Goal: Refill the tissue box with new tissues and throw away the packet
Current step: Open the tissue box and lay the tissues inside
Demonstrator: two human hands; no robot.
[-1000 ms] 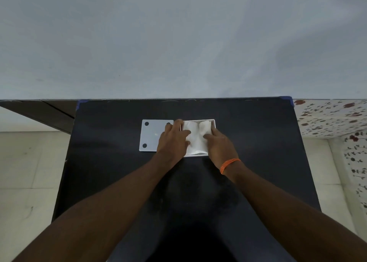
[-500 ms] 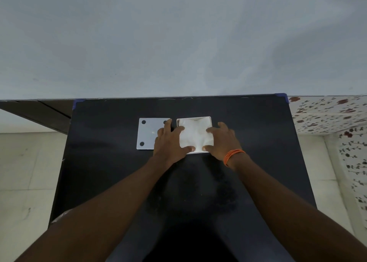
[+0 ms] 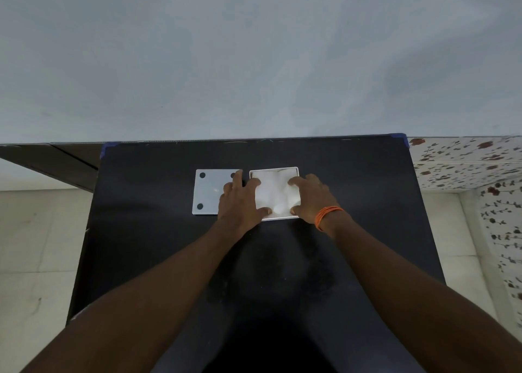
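Head view: a black tabletop (image 3: 147,231) stands against a pale grey wall (image 3: 254,56), with light floor tiles on either side and flower-patterned tiles at the far right. Near the back middle of the tabletop sits a white square box (image 3: 293,172), open at the top. White tissues (image 3: 272,191) fill it, their surface rumpled into soft folds and dips and lying about level with the rim.

Just beside the box, on its left, a flat white lid (image 3: 207,191) lies on the tabletop with its underside up. Three dark round pads show at its corners; the fourth corner is covered by the left hand.

The left hand (image 3: 240,200) is spread open, palm down. It straddles the gap between lid and box: the outer fingers rest over the lid's right edge, the index finger reaches onto the tissues at the far left of the box, and the thumb presses the tissues at the near edge.

The right hand (image 3: 309,196) is likewise open and flat, on the box's right side. Its fingertips lie on the tissues near the far right corner and its thumb presses down at the near edge, close to the left thumb. An orange band (image 3: 327,214) circles the right wrist. Neither hand grips anything; both press on the tissues. Both forearms stretch forward from the bottom of the frame.
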